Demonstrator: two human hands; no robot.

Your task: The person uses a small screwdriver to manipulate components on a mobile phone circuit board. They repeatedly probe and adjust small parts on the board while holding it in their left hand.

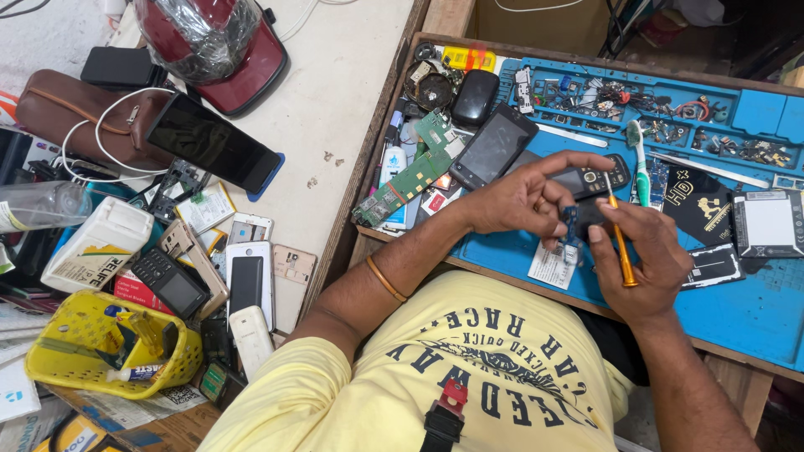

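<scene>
Left hand (523, 201) pinches small blue circuit board (570, 224) over blue work mat (745, 310), at 6 o'clock from keypad phone (599, 177). Right hand (645, 255) grips orange screwdriver (621, 244), tip at board. I judge board light, stiff, fragile; hold by edges.

I see a small blue circuit board (570, 223), thin and standing on its edge over the blue mat. I see an orange screwdriver (621, 248) too, long and skinny, its tip pointing up beside the board.
</scene>
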